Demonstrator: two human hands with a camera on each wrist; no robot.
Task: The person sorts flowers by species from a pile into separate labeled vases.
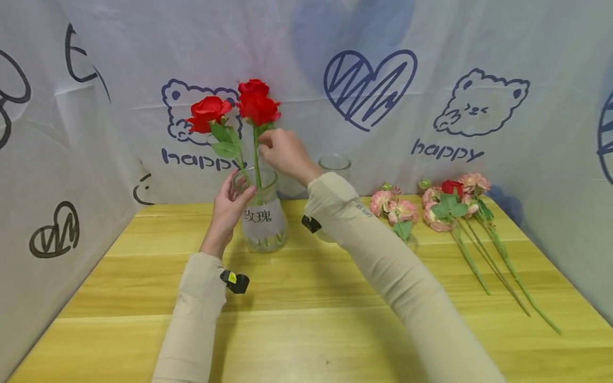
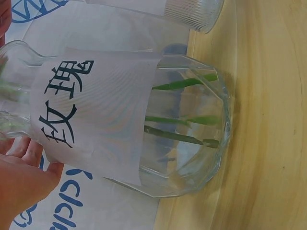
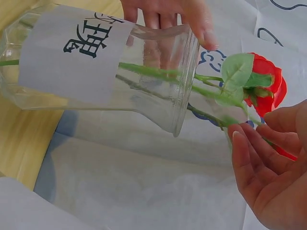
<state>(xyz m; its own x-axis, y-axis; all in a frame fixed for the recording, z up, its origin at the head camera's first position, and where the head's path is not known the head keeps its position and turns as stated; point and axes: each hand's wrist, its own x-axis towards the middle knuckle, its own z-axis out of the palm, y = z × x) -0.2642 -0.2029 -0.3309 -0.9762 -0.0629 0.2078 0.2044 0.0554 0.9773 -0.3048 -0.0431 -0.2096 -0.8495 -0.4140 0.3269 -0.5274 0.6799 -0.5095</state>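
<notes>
A clear glass vase point(image 1: 275, 240) with a white paper label point(image 2: 100, 110) bearing black characters stands upright on the table. My left hand point(image 1: 227, 210) holds its neck, fingers behind and thumb near the rim. Several green stems point(image 2: 180, 136) reach down inside the vase. Above the rim, one red rose point(image 1: 209, 113) leans left; another red rose point(image 1: 258, 108) stands more upright, with red petals of a further bloom point(image 1: 253, 86) behind it. My right hand point(image 1: 286, 154) pinches an upright rose's stem just below the bloom, thumb and fingertips together.
Behind my right forearm stands a second glass vase point(image 1: 335, 162), partly hidden. Pink flowers point(image 1: 402, 211) are beside that sleeve. Farther right, pink flowers point(image 1: 438, 213) and a red rose point(image 1: 452, 187) lie with long stems toward the table's front. A printed cloth point(image 1: 287, 64) hangs behind.
</notes>
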